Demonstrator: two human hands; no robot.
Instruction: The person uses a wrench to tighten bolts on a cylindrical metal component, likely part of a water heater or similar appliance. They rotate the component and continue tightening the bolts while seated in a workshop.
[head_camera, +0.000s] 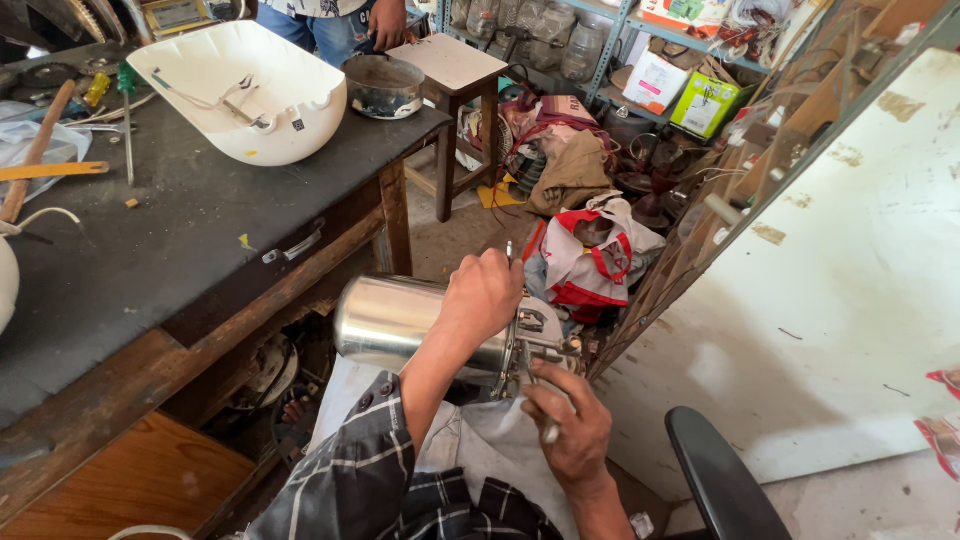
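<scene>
A shiny steel cylindrical vessel lies on its side across my lap, its open base with exposed inner parts facing right. My left hand grips the vessel near that base end, and a thin metal tip sticks up above its fingers. Just below the base, my right hand is closed on a small metal tool held against the exposed parts. A plaid sleeve covers my left upper arm.
A dark-topped wooden workbench stands on the left with a white plastic shell, a green-handled screwdriver and a dark metal bowl. Another person stands beyond a wooden stool. Nearby are a red-and-white bag, a black chair and a white board.
</scene>
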